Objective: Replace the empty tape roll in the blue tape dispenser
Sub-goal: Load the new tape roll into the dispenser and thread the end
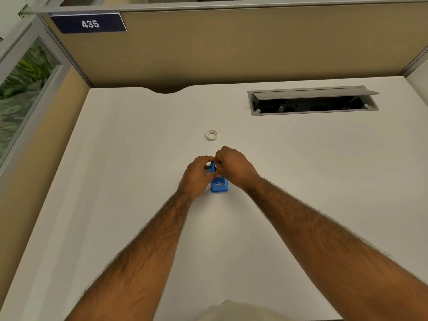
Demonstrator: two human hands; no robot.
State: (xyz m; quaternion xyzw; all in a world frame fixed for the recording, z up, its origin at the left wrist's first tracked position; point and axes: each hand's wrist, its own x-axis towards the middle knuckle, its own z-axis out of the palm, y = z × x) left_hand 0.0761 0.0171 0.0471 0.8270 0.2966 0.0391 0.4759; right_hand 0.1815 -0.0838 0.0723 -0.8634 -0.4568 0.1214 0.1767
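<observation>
White desk (115, 205) in beige cubicle, partition sign (89, 23) reading "435". L hand (196, 176) curling round blue tape dispenser (218, 184) at desk centre; R hand (234, 166) pinching at its top, exact grip hidden. Tape roll (212, 135) lying just beyond. Cable tray (312, 100) sitting open far R.

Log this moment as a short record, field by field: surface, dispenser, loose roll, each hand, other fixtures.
surface: white desk in a cubicle
dispenser: blue tape dispenser, standing on the desk, far end hidden by fingers
loose roll: small white ring lying flat beyond the hands, untouched
left hand: gripping the dispenser's side
right hand: fingers pinched at the dispenser's top; what they hold is hidden
fixtures: open cable hatch, sign 435
</observation>
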